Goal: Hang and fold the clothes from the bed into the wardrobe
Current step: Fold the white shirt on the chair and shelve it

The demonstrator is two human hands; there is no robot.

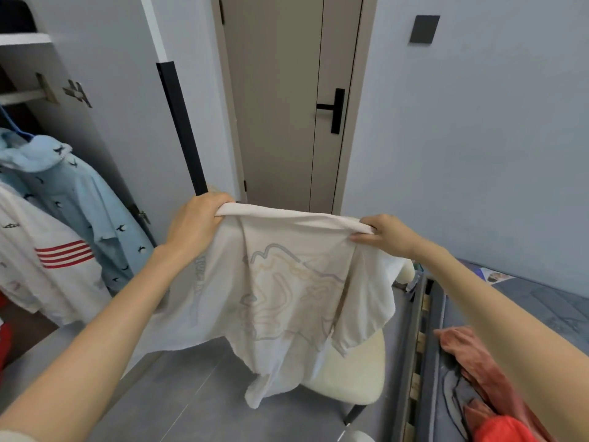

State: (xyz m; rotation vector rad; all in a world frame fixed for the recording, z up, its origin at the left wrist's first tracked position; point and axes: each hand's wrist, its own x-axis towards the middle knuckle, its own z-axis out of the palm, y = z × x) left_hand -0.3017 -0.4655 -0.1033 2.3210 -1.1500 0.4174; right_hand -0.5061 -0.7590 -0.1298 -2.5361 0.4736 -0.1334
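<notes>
Cream cotton shirt with wavy lines (287, 291) hangs between left grip (194, 224) and right grip (382, 234), both clamped on its top edge.

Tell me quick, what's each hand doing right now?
Left hand: closed on the top edge of the cream shirt.
Right hand: closed, pinching the same edge.

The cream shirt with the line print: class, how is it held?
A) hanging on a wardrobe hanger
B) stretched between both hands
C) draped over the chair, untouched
B: the left hand and the right hand each grip the top edge of the cream shirt.
</notes>
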